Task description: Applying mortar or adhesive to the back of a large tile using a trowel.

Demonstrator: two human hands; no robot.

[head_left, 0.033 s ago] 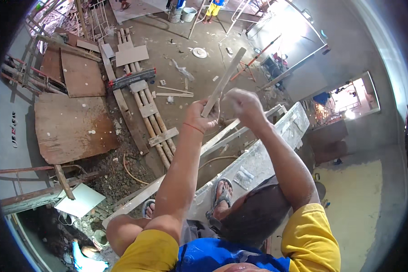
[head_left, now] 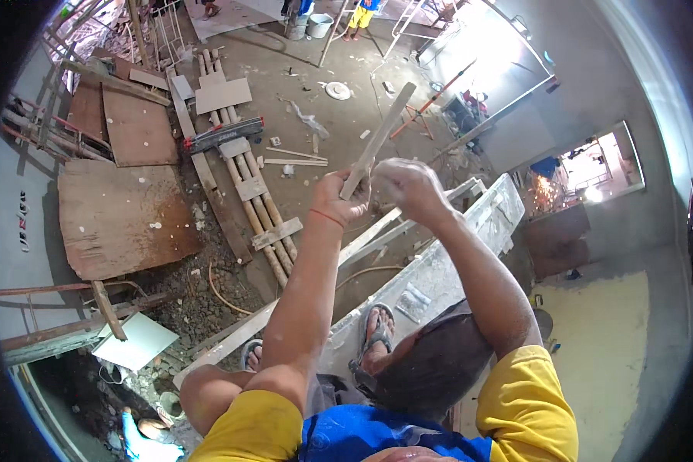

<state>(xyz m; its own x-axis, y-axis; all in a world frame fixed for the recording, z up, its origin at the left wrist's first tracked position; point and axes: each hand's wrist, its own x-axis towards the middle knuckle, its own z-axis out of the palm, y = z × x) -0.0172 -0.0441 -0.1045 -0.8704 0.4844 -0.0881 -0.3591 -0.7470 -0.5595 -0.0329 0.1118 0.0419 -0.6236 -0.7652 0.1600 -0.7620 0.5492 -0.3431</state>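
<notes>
My left hand (head_left: 339, 199) is closed around the lower end of a narrow, flat, pale grey strip (head_left: 379, 140), which slants up and to the right; whether it is tile or wood I cannot tell. Just to the right of the strip is my right hand (head_left: 412, 187), dusty and slightly blurred, with its fingers curled in. Anything inside those fingers is hidden. Below both hands runs a plaster-smeared plank (head_left: 431, 266), where my sandalled foot (head_left: 377, 329) rests.
Bamboo poles (head_left: 263, 202) with boards across them lie on the left, with a long grey-and-red tool (head_left: 223, 134) on top. Brown plywood sheets (head_left: 127, 215) lean beyond. Sparks (head_left: 545, 191) show by the window opening at right. Another person (head_left: 359, 19) stands at the far side.
My right hand has dropped slightly and turned a little beside the strip. My left hand keeps its hold, with the strip almost unmoved.
</notes>
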